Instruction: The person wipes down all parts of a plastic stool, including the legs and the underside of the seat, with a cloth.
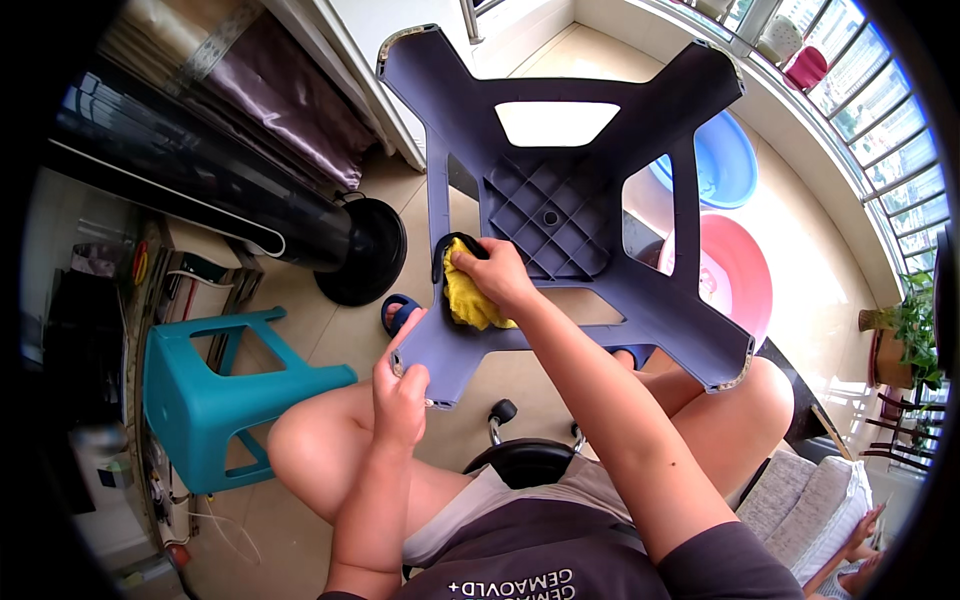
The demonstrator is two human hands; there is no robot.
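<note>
A purple-grey plastic stool (pixel 517 94) is turned with its hollow underside and ribbed seat facing me, its legs pointing towards me. My left hand (pixel 401 394) grips the end of its near left leg, fingers along the outer side. In my right hand (pixel 499 274) is a yellow cloth (pixel 469 296) with a dark edge, pressed against the inner face of that same leg. Whitish dirt or wear shows on the leg ends.
A teal plastic stool (pixel 202 397) lies on its side to my left, near a black round-based appliance (pixel 360 247). Blue (pixel 727 165) and pink (pixel 739 277) basins stand beyond the stool on the right. Another person's hand (pixel 866 525) shows by a grey cushion (pixel 817 510).
</note>
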